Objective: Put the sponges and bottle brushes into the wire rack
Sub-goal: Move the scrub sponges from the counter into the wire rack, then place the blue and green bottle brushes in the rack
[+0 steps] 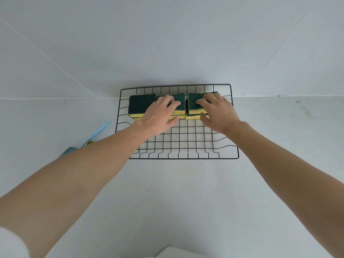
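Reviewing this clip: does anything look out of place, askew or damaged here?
Nothing looks damaged or spilled. The sponges sit in a row along the far side of the wire rack, under both hands. Only the blue brush is outside, on the counter left of the rack, partly hidden by the left forearm.

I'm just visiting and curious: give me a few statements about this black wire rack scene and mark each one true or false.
1. The green-and-yellow sponges sit along the far side of the black wire rack. True.
2. The light blue plastic brush handle lies inside the rack. False: it lies on the white counter, left of the rack.
3. Both the left hand and the right hand rest on sponges. True.
4. The rack's near half is packed with sponges. False: it holds nothing.
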